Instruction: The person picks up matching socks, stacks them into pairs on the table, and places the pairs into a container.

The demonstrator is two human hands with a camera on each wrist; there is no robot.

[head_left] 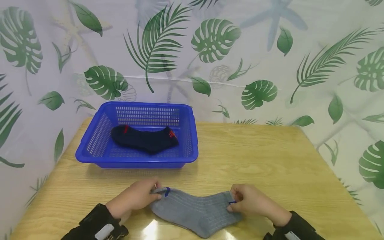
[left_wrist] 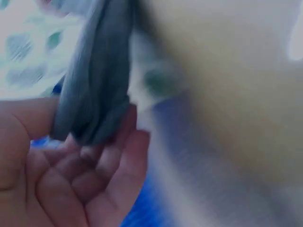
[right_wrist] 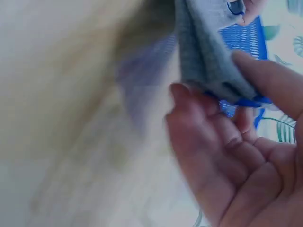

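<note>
A grey sock [head_left: 195, 210] with blue marks is stretched sideways low over the front of the table. My left hand [head_left: 139, 195] pinches its toe end beside a blue mark, and in the left wrist view the grey cloth [left_wrist: 97, 71] sits between thumb and fingers. At the other end, my right hand [head_left: 252, 201] pinches the cuff. The right wrist view shows the ribbed cuff [right_wrist: 210, 61] with its blue edging between thumb and fingertips.
Behind the left hand stands a blue plastic basket [head_left: 141, 165]. Inside it lies a black sock [head_left: 144, 138] with red marks. The wooden table [head_left: 255, 150] extends to a leaf-printed cloth backdrop [head_left: 222, 76] at the back and sides.
</note>
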